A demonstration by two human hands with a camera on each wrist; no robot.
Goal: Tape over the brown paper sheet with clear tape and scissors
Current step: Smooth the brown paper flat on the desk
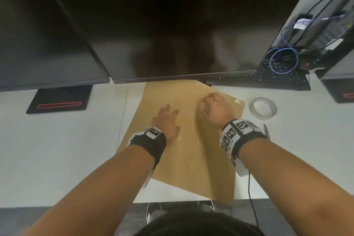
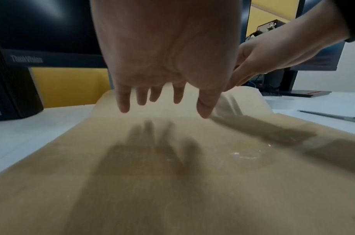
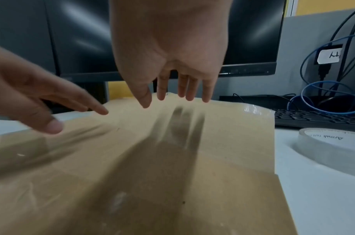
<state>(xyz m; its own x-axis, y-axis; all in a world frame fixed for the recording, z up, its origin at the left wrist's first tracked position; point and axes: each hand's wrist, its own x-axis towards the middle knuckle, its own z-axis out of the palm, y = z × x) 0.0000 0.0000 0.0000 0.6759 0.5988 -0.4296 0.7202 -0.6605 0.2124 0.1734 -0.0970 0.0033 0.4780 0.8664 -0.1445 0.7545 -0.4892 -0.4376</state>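
Observation:
The brown paper sheet [image 1: 187, 151] lies flat on the white desk, its far end under the monitor. Shiny clear tape [image 1: 237, 100] covers its far right corner, and more tape glints [image 2: 243, 155] show on the surface. My left hand [image 1: 166, 120] is open with fingers spread just above the sheet's left half, its shadow beneath it [image 2: 172, 71]. My right hand [image 1: 214, 109] hangs over the far right part, fingers straight and pointing down [image 3: 168, 52], holding nothing. The clear tape roll [image 1: 265, 109] lies right of the sheet. The scissors [image 2: 333, 117] lie near it, partly hidden by my right wristband.
A large dark monitor [image 1: 172, 25] overhangs the sheet's far end, and a second monitor's stand [image 1: 59, 101] is at the left. A black keyboard [image 1: 258, 80] and blue cables [image 1: 283, 61] sit at the back right. The desk's front edge [image 1: 172, 200] is close to me.

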